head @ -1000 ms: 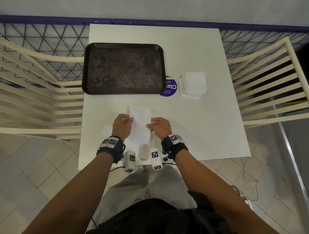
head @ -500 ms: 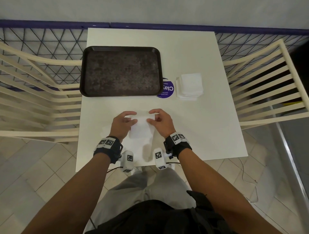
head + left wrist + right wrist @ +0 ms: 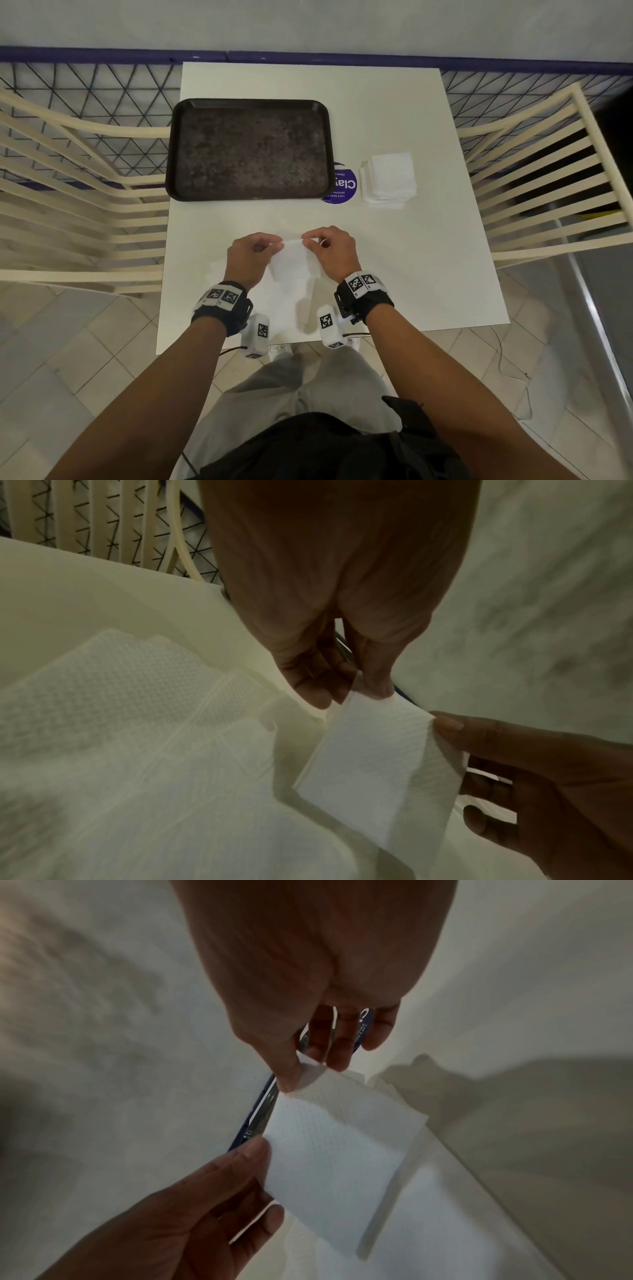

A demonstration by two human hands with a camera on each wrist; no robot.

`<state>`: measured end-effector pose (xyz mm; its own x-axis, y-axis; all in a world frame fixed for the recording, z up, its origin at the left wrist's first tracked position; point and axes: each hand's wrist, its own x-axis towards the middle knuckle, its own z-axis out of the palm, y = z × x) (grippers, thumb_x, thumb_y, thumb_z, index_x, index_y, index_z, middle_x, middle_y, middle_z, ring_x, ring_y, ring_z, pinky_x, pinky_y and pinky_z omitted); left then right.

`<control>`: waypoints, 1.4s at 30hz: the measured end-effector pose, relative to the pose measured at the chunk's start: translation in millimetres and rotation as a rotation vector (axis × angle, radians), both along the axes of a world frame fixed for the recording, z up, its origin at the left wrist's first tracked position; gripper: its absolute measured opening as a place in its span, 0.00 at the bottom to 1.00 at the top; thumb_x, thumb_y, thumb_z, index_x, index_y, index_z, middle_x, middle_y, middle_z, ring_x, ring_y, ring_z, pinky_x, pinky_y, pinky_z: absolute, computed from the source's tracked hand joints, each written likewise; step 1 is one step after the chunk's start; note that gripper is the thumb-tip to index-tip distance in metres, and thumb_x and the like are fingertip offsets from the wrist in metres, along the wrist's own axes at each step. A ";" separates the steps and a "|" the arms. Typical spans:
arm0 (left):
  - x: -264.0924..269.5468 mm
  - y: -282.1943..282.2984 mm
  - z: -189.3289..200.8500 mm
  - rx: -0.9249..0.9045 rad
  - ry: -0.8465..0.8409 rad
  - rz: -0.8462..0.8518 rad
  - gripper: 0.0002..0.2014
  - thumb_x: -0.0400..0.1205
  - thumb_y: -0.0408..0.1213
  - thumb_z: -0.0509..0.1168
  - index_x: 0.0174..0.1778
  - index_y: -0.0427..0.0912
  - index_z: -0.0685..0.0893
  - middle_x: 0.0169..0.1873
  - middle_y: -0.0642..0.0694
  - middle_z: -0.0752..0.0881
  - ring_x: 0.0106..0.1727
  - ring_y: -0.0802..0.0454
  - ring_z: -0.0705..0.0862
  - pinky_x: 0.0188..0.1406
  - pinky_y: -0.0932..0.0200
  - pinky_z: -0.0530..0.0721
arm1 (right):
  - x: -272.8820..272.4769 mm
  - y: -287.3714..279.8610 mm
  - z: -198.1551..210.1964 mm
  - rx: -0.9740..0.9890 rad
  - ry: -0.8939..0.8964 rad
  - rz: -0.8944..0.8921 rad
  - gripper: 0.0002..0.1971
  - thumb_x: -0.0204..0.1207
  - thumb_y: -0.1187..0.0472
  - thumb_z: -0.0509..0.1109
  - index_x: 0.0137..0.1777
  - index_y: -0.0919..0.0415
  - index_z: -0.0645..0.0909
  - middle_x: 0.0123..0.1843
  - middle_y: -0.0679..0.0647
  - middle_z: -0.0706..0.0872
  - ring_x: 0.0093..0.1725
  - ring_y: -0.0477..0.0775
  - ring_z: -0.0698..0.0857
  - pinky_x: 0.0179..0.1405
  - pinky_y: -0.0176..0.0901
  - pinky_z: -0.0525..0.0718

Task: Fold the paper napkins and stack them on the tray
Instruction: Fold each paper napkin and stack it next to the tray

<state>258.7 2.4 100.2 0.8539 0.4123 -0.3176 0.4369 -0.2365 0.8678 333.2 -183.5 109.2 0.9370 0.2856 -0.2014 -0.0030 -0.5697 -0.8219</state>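
A white paper napkin (image 3: 294, 262), folded over on itself, hangs a little above the table near its front edge. My left hand (image 3: 253, 253) pinches its upper left corner and my right hand (image 3: 330, 251) pinches its upper right corner. In the left wrist view the napkin (image 3: 363, 753) hangs from my thumb and fingers (image 3: 318, 688), with the other hand's thumb on its far corner. The right wrist view shows the same napkin (image 3: 335, 1150) pinched at the top. More unfolded napkins (image 3: 130, 702) lie flat under my hands. The dark brown tray (image 3: 250, 149) sits bare at the back left.
A pile of white napkins (image 3: 388, 180) lies to the right of the tray, next to a round purple sticker (image 3: 342, 186). Cream slatted chairs (image 3: 75, 192) stand on both sides of the white table (image 3: 428, 260). A wire fence runs behind it.
The long strip of napkin has been folded in half: its near end was brought up to the far end, and both hands moved away from me and now pinch the top corners.
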 end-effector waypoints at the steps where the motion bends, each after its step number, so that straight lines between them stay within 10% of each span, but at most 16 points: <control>1: 0.5 0.4 -1.4 0.023 -0.001 -0.008 0.03 0.79 0.42 0.78 0.48 0.52 0.94 0.41 0.55 0.92 0.41 0.54 0.89 0.51 0.57 0.88 | 0.7 0.1 0.8 -0.009 0.000 -0.001 0.05 0.77 0.56 0.78 0.51 0.50 0.93 0.45 0.51 0.86 0.38 0.43 0.80 0.42 0.22 0.74; 11: 1.3 -1.4 7.7 0.174 -0.048 -0.037 0.03 0.81 0.45 0.76 0.44 0.53 0.89 0.52 0.50 0.88 0.46 0.63 0.85 0.49 0.66 0.81 | 5.1 2.4 3.3 -0.103 -0.012 -0.018 0.05 0.80 0.51 0.74 0.51 0.46 0.89 0.61 0.50 0.79 0.64 0.54 0.75 0.67 0.57 0.78; 15: 3.5 -1.8 12.7 0.073 -0.022 -0.022 0.05 0.82 0.44 0.76 0.47 0.48 0.90 0.49 0.55 0.92 0.52 0.62 0.88 0.57 0.57 0.87 | 5.1 1.1 12.4 -0.088 0.008 0.007 0.04 0.83 0.51 0.70 0.52 0.47 0.85 0.53 0.43 0.84 0.56 0.50 0.79 0.68 0.61 0.76; 25: 9.8 -3.4 19.3 -0.029 -0.079 -0.004 0.04 0.84 0.43 0.73 0.45 0.49 0.90 0.38 0.48 0.92 0.42 0.41 0.90 0.50 0.40 0.91 | 10.5 9.8 21.3 -0.070 -0.009 0.060 0.09 0.79 0.43 0.73 0.54 0.43 0.86 0.54 0.38 0.89 0.57 0.45 0.85 0.68 0.57 0.71; 38: 11.7 -4.2 24.1 0.135 -0.158 0.039 0.04 0.87 0.39 0.68 0.49 0.47 0.88 0.44 0.56 0.90 0.43 0.58 0.85 0.44 0.66 0.80 | 29.3 9.9 31.3 -0.079 0.075 0.089 0.06 0.76 0.45 0.74 0.45 0.44 0.90 0.46 0.40 0.92 0.52 0.47 0.88 0.66 0.62 0.81; 42: 12.2 -5.2 23.6 0.150 -0.181 0.061 0.05 0.88 0.37 0.65 0.49 0.46 0.86 0.49 0.55 0.89 0.49 0.62 0.84 0.44 0.75 0.77 | 37.8 -0.9 34.0 0.040 0.111 0.001 0.04 0.76 0.57 0.77 0.47 0.51 0.93 0.42 0.44 0.93 0.45 0.45 0.90 0.55 0.46 0.87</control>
<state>270.9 -2.8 123.8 0.8635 0.4957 -0.0929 0.2948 -0.3467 0.8904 371.0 -184.4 143.2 0.9095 0.2960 -0.2920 -0.0945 -0.5368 -0.8384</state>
